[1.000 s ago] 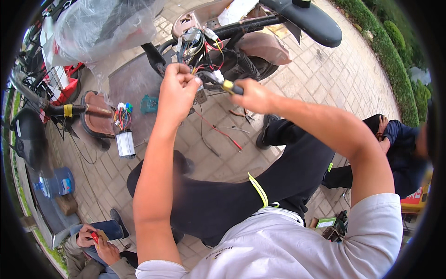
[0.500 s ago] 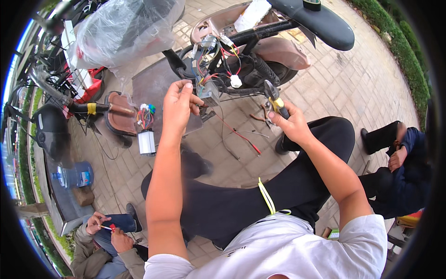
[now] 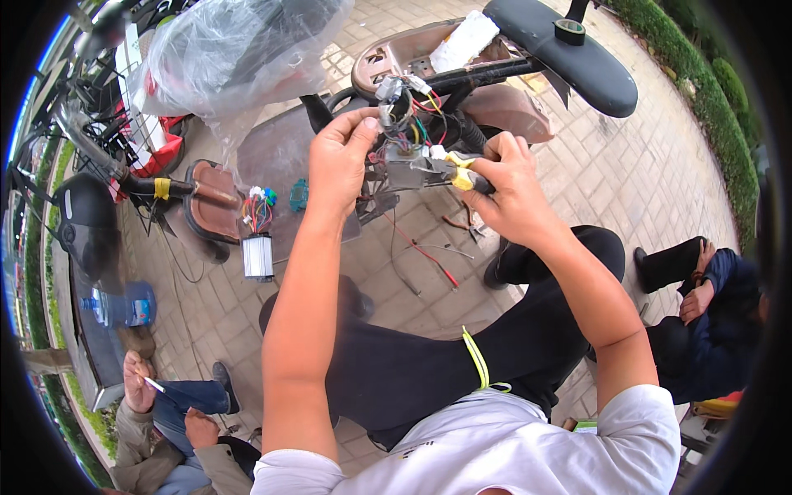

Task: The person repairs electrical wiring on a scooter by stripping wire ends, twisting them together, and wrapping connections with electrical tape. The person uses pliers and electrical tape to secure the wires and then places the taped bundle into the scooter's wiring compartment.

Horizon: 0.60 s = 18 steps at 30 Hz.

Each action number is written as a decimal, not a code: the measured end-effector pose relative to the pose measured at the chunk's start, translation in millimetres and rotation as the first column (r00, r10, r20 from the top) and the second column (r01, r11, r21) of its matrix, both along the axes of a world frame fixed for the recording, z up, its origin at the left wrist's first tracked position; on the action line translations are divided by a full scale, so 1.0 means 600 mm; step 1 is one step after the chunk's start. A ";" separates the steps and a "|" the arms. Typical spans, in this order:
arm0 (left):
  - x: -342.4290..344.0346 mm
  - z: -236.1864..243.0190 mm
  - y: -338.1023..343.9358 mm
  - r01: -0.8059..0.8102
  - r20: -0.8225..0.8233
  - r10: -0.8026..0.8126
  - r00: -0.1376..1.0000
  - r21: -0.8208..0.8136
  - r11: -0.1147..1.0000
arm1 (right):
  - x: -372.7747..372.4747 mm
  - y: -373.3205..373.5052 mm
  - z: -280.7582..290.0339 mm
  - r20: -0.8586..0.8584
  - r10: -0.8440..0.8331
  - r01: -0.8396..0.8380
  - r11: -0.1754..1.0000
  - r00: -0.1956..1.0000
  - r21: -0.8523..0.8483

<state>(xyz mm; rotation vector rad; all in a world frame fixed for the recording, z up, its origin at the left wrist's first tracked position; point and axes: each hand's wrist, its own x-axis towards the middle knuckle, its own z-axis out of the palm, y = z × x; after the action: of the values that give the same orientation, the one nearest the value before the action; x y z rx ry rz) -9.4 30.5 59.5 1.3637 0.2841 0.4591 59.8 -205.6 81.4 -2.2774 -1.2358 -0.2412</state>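
My right hand (image 3: 513,183) is closed around pliers (image 3: 464,172) with yellow and black handles. Their jaws point left, up against the grey metal box (image 3: 406,172) and its wires; whether they bite on anything is hard to make out. Opposite them, my left hand (image 3: 338,161) pinches at the left edge of a bundle of coloured wires (image 3: 417,124) with plugs, its thumb and forefinger together. The wires come out of the stripped frame of an electric scooter (image 3: 462,78). A silver finned box (image 3: 257,257) with its own coloured plugs lies to the left.
A scooter seat (image 3: 577,62) juts out at the far right. Plastic wrap (image 3: 239,58) covers a part at the far left. Loose leads (image 3: 429,256) and red-handled pliers (image 3: 456,223) lie on the paving. Seated people are at lower left (image 3: 177,429) and right (image 3: 701,322).
My right hand has brought the pliers up and left to the wires and grey box. My left hand has risen slightly and moved right. The seated person at lower left has moved their hands apart.
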 end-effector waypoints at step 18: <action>0.021 -0.035 -0.016 -0.054 0.045 0.053 0.998 0.023 0.998 | -0.002 0.012 0.030 -0.463 0.036 -0.044 0.999 0.886 -0.006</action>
<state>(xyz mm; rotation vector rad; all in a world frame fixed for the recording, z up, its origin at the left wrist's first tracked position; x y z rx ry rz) 3.3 21.2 38.5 1.3707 0.2803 0.5381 58.5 -198.2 99.7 -2.1451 -1.0276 0.3178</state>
